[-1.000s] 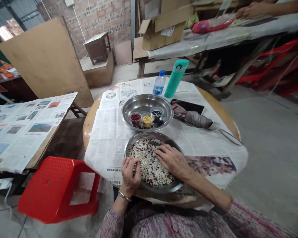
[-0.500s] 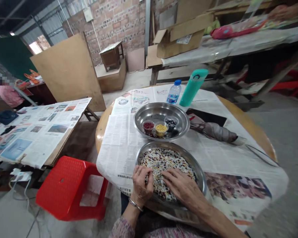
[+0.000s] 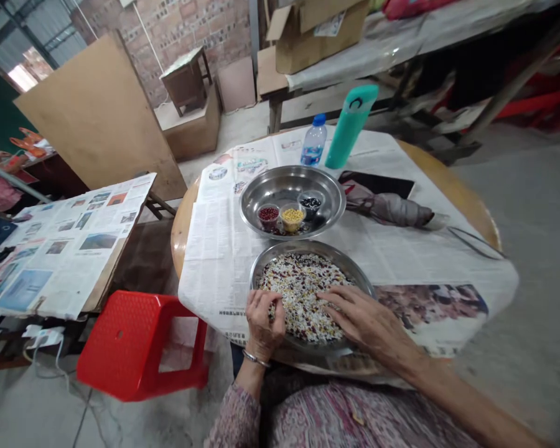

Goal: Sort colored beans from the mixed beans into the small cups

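A steel basin (image 3: 363, 274) holds a mixed spread of white grains with dark red, yellow and black beans (image 3: 303, 283). At its near left edge my left hand (image 3: 264, 320) has curled fingers and a bent thumb; what they grip, if anything, is hidden. My right hand (image 3: 359, 314) comes over the right side, fingers stretched out and slightly apart, tips at the grains. Behind stands a second steel basin (image 3: 280, 180). In it are three clear cups: one of red beans (image 3: 268, 215), one of yellow beans (image 3: 292, 217) and one of black beans (image 3: 310, 204).
Newspaper (image 3: 214, 249) covers the round table. A water bottle (image 3: 314, 142), a teal flask (image 3: 352, 127), a folded umbrella (image 3: 392, 208) and a dark flat object (image 3: 378, 184) lie beyond the basins. A red stool (image 3: 126, 348) stands left, beside another newspaper-covered table (image 3: 74, 239).
The view has tipped downward, so the table sits higher in the picture. My right hand's fingers have shifted slightly over the grains; my left hand stays at the basin's left edge.
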Demonstrator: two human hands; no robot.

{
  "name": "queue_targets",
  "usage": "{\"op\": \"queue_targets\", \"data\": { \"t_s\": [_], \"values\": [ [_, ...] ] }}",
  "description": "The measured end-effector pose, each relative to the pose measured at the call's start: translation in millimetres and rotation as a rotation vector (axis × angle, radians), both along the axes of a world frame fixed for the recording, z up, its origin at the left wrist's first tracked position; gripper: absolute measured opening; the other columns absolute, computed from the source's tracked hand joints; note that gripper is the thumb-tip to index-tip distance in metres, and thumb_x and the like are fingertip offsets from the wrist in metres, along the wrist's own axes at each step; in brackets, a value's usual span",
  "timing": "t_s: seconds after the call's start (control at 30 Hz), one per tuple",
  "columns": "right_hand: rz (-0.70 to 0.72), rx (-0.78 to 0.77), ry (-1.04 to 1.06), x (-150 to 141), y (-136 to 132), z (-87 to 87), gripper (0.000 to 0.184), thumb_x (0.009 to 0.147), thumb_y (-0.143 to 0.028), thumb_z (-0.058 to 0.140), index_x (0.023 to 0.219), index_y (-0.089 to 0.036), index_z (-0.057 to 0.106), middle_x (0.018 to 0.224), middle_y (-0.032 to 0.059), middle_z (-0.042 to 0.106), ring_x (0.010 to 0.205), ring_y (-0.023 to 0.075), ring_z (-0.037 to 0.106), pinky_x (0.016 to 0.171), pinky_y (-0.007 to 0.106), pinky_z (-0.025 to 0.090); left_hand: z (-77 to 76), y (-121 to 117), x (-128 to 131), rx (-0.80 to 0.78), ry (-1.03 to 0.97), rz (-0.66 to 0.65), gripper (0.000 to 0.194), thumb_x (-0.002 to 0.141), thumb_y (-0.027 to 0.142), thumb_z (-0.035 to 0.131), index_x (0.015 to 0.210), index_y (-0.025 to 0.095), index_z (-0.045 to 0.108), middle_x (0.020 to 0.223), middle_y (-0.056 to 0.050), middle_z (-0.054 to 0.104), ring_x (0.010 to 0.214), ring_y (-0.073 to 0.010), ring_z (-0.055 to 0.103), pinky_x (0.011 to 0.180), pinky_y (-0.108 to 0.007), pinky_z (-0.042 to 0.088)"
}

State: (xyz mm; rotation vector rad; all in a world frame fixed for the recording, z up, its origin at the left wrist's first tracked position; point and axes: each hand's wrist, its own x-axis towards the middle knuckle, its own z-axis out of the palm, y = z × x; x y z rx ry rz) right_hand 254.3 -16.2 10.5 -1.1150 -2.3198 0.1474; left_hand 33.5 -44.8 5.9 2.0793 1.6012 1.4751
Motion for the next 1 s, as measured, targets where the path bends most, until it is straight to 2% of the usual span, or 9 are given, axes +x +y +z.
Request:
{"op": "queue_targets", "data": {
  "t_s": [0.2, 0.37, 0.47, 0.57, 0.67, 0.77, 0.87, 1.0],
  "values": [
    [0.068, -0.05, -0.025, -8.3, -1.5, -8.6, 0.022, 0.096, -0.021, 0.047, 0.109, -0.022, 0.065, 0.1, 0.0074, 0.068, 0.094, 0.0213, 0.063, 0.086, 0.036, 0.053, 0.1, 0.3, -0.9, -0.016, -0.005, -0.01, 0.012, 0.091, 0.01, 0.052, 0.092, 0.017, 0.062, 0.082, -0.004, 0.067, 0.079, -0.0166, 0.059, 0.08, -0.034, 0.046],
    [0.167, -0.1, -0.045, -11.6, 0.1, 13.8, 0.021, 0.096, -0.026, 0.05, 0.112, -0.023, 0.064, 0.097, 0.0063, 0.064, 0.091, 0.0192, 0.062, 0.08, 0.031, 0.052, 0.3, -0.3, -2.1, -0.039, -0.007, -0.022, 0.013, 0.091, 0.01, 0.053, 0.094, 0.018, 0.063, 0.084, -0.004, 0.068, 0.081, -0.0166, 0.06, 0.08, -0.033, 0.046],
    [0.281, -0.188, -0.105, -8.0, 2.5, 24.1, 0.015, 0.095, -0.026, 0.053, 0.101, -0.024, 0.066, 0.089, 0.0038, 0.064, 0.083, 0.0173, 0.062, 0.074, 0.029, 0.05, 0.3, 0.1, -2.9, -0.042, 0.003, -0.028, 0.013, 0.091, 0.01, 0.053, 0.095, 0.018, 0.063, 0.084, -0.003, 0.068, 0.08, -0.0165, 0.06, 0.08, -0.033, 0.046],
    [0.388, -0.329, -0.17, -4.2, 3.1, 19.4, 0.016, 0.094, -0.02, 0.053, 0.085, -0.023, 0.066, 0.078, 0.0007, 0.065, 0.072, 0.0146, 0.062, 0.065, 0.026, 0.046, 0.8, 0.5, -3.3, -0.046, 0.014, -0.025, 0.013, 0.091, 0.011, 0.053, 0.094, 0.018, 0.063, 0.083, -0.003, 0.068, 0.079, -0.0167, 0.061, 0.08, -0.034, 0.046],
    [0.424, -0.424, -0.176, -5.2, 4.7, 9.1, 0.017, 0.093, -0.018, 0.053, 0.085, -0.023, 0.067, 0.077, 0.0001, 0.068, 0.074, 0.0146, 0.064, 0.067, 0.025, 0.046, 1.6, 0.6, -2.9, -0.041, 0.019, -0.017, 0.013, 0.091, 0.01, 0.053, 0.094, 0.018, 0.063, 0.083, -0.003, 0.068, 0.079, -0.0162, 0.06, 0.08, -0.033, 0.046],
    [0.366, -0.416, -0.149, -11.3, 15.5, 4.2, 0.019, 0.095, -0.021, 0.05, 0.096, -0.024, 0.069, 0.088, 0.002, 0.071, 0.081, 0.0162, 0.067, 0.071, 0.027, 0.049, 2.4, 1.1, -2.2, -0.018, 0.018, -0.016, 0.013, 0.091, 0.01, 0.053, 0.093, 0.017, 0.063, 0.082, -0.003, 0.067, 0.079, -0.0157, 0.06, 0.078, -0.032, 0.046],
    [0.256, -0.35, -0.077, -18.8, 37.9, 3.8, 0.025, 0.096, -0.022, 0.047, 0.108, -0.023, 0.068, 0.101, 0.0042, 0.072, 0.092, 0.017, 0.068, 0.081, 0.028, 0.052, 2.8, 1.6, -1.8, -0.01, 0.027, -0.011, 0.013, 0.091, 0.012, 0.052, 0.093, 0.017, 0.064, 0.081, -0.004, 0.068, 0.078, -0.0162, 0.06, 0.077, -0.033, 0.046],
    [0.067, -0.287, -0.045, -24.7, 72.7, 2.7, 0.025, 0.095, -0.024, 0.048, 0.108, -0.022, 0.07, 0.106, 0.005, 0.072, 0.097, 0.0185, 0.067, 0.087, 0.03, 0.052, 3.5, 1.3, -1.7, -0.028, 0.046, 0.008, 0.014, 0.092, 0.013, 0.05, 0.092, 0.017, 0.063, 0.082, -0.004, 0.069, 0.078, -0.0167, 0.062, 0.08, -0.034, 0.047]
  ]
}}
